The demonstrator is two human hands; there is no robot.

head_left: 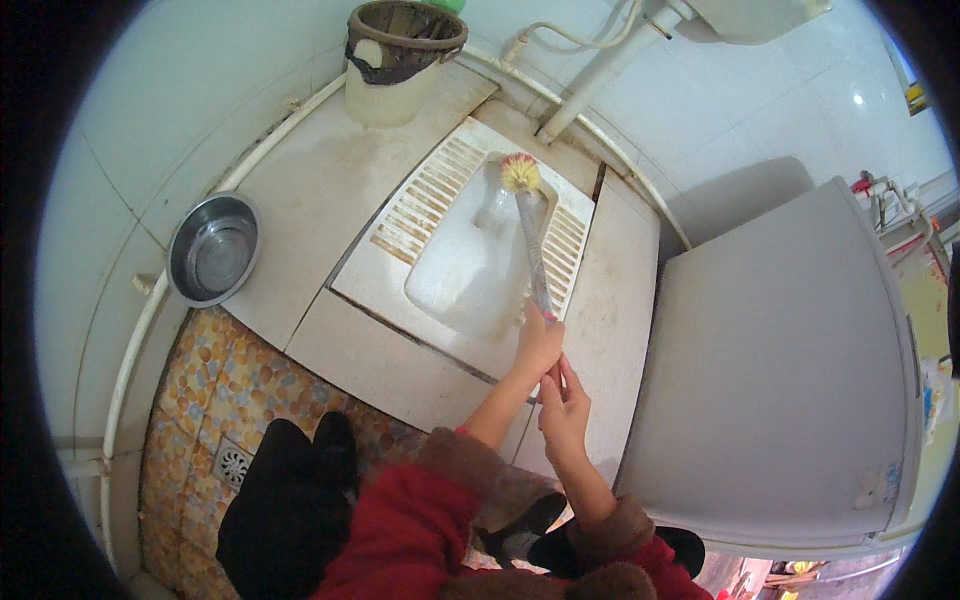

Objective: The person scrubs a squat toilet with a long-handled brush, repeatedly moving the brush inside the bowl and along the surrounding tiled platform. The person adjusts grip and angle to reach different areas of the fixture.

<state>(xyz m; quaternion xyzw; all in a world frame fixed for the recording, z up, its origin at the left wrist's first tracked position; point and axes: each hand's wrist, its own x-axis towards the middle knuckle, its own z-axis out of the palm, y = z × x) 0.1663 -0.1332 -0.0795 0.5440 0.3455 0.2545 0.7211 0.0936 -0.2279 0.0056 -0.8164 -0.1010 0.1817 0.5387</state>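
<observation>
A long-handled toilet brush (533, 230) slants across a white squat toilet (470, 290), its yellow and red bristles at the far end of the bowl. My left hand (540, 342) is wrapped round the handle above the bowl's near right side. Lower down, closer to me, my right hand (566, 408) is closed on the same handle near its end. Whether the bristles press on the bowl cannot be made out. Ribbed footrests (425, 200) with brownish stains flank the bowl.
A bin (385, 95) lined with a black bag stands at the back left. On the tiled ledge's left edge sits a metal basin (215, 255). A large grey panel-sided unit (780, 380) rises at right. Wall pipes (610, 75) run behind; a floor drain (232, 463) lies lower left.
</observation>
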